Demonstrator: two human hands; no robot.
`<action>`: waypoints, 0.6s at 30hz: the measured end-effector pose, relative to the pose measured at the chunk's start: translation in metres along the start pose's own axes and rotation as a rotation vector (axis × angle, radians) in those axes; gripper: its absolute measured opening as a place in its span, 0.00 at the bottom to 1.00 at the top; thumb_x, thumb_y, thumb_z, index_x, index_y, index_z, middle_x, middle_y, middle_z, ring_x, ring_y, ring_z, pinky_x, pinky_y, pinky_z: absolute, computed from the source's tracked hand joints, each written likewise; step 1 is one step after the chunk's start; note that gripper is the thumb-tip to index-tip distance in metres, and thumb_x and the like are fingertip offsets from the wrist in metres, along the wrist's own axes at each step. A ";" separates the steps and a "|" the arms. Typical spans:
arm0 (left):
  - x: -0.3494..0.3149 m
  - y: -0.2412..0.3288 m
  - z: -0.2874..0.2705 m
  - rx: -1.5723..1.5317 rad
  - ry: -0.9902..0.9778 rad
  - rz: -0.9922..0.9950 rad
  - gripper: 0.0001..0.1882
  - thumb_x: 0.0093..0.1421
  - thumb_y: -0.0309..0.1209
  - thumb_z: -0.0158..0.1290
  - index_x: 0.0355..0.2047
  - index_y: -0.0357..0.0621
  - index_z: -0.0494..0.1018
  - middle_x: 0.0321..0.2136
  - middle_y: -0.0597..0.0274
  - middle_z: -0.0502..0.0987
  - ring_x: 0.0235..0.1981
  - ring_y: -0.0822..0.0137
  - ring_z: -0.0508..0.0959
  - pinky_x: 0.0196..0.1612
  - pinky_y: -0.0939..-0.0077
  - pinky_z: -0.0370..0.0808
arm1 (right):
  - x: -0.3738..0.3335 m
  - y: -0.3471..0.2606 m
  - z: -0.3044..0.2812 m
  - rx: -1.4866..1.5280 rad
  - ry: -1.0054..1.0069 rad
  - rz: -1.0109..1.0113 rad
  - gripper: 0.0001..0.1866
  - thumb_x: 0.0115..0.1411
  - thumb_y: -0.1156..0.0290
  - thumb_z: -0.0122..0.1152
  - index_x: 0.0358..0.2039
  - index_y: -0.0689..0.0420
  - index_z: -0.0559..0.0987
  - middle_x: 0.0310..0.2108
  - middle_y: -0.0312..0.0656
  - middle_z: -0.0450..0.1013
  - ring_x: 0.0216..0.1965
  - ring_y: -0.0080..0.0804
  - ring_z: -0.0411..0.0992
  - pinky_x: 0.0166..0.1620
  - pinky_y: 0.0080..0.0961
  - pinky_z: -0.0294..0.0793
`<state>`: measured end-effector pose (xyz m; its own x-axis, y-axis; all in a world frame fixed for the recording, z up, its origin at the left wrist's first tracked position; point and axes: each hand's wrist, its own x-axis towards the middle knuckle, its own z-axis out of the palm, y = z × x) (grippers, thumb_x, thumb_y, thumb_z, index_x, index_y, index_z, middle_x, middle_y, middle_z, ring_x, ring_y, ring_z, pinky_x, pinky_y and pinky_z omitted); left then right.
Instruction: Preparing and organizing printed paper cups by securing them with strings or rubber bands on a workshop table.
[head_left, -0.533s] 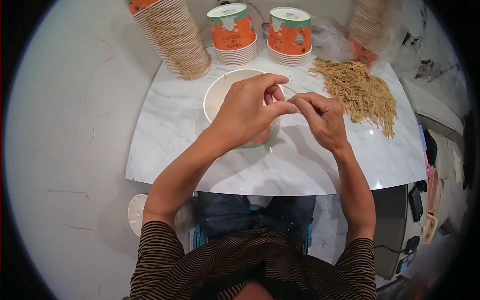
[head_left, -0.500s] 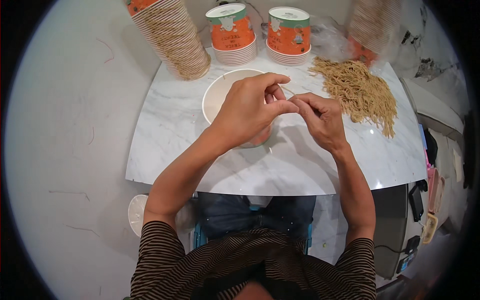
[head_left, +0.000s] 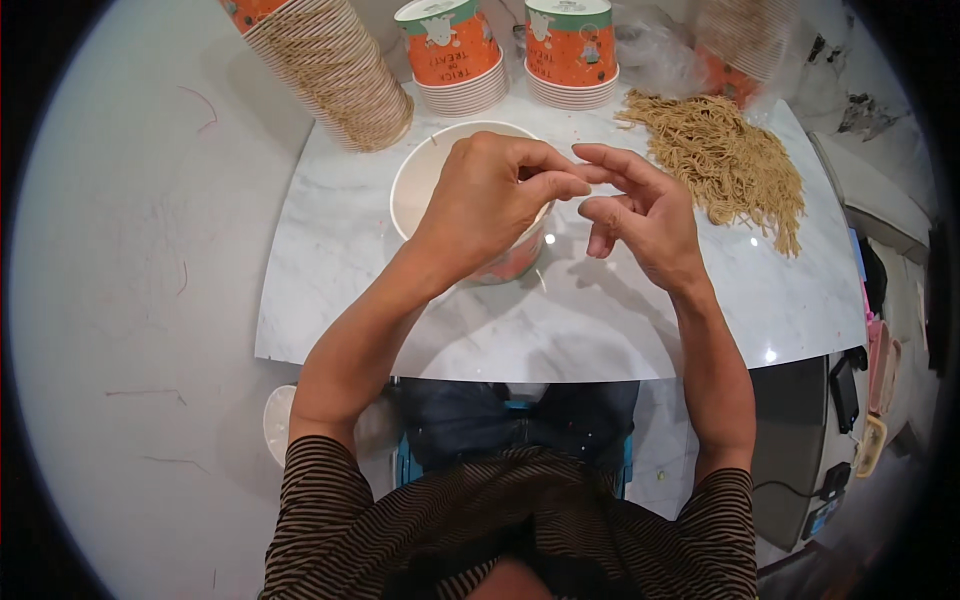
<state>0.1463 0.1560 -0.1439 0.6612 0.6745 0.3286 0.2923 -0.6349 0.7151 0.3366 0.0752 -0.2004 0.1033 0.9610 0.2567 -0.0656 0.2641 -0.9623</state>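
Note:
My left hand (head_left: 480,195) is above a white-lined paper bucket (head_left: 412,180), partly hiding it. Its thumb and index finger are pinched together, and whatever lies between them is too small to make out. Just to the right is my right hand (head_left: 645,215), its thumb and fingers spread apart. The right index fingertip is close to the left fingertips; whether they touch is unclear. Nothing shows in the right hand. The bucket stands upright on the marbled table (head_left: 580,335), its printed side partly visible below my left wrist. A heap of tan cords (head_left: 725,155) lies to the right.
Two short stacks of upturned orange and green paper buckets (head_left: 452,55) (head_left: 571,50) stand at the back. A tall leaning stack of nested buckets (head_left: 330,75) with tan cords is at the back left. Clear plastic wrapping (head_left: 650,55) sits behind the cord heap. A grey cabinet (head_left: 790,450) is at the right.
The right fingers have parted from their pinch. A thin tan strand seen between the hands is no longer clearly visible. The view has shifted slightly.

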 end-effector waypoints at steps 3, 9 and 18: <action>0.000 -0.001 0.003 -0.050 -0.020 -0.058 0.09 0.66 0.30 0.62 0.37 0.34 0.87 0.27 0.62 0.86 0.28 0.77 0.80 0.34 0.80 0.76 | 0.005 0.011 -0.004 -0.006 0.001 0.006 0.14 0.65 0.77 0.68 0.51 0.66 0.85 0.41 0.42 0.84 0.26 0.19 0.78 0.31 0.17 0.79; -0.003 0.004 0.001 0.047 -0.020 -0.041 0.10 0.66 0.31 0.61 0.36 0.34 0.86 0.26 0.61 0.86 0.27 0.76 0.80 0.32 0.79 0.76 | 0.001 0.016 0.003 -0.103 0.048 -0.194 0.07 0.69 0.79 0.65 0.43 0.64 0.87 0.33 0.36 0.81 0.29 0.19 0.78 0.34 0.17 0.79; -0.032 -0.007 -0.023 0.201 0.062 -0.056 0.07 0.62 0.24 0.63 0.39 0.35 0.84 0.31 0.57 0.86 0.33 0.68 0.84 0.40 0.75 0.79 | -0.003 0.025 -0.004 -0.175 0.071 -0.073 0.05 0.68 0.75 0.66 0.38 0.64 0.83 0.31 0.34 0.80 0.29 0.17 0.75 0.33 0.17 0.77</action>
<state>0.1073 0.1479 -0.1453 0.5980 0.7289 0.3333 0.4637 -0.6538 0.5979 0.3387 0.0787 -0.2260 0.1720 0.9297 0.3256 0.1179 0.3087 -0.9438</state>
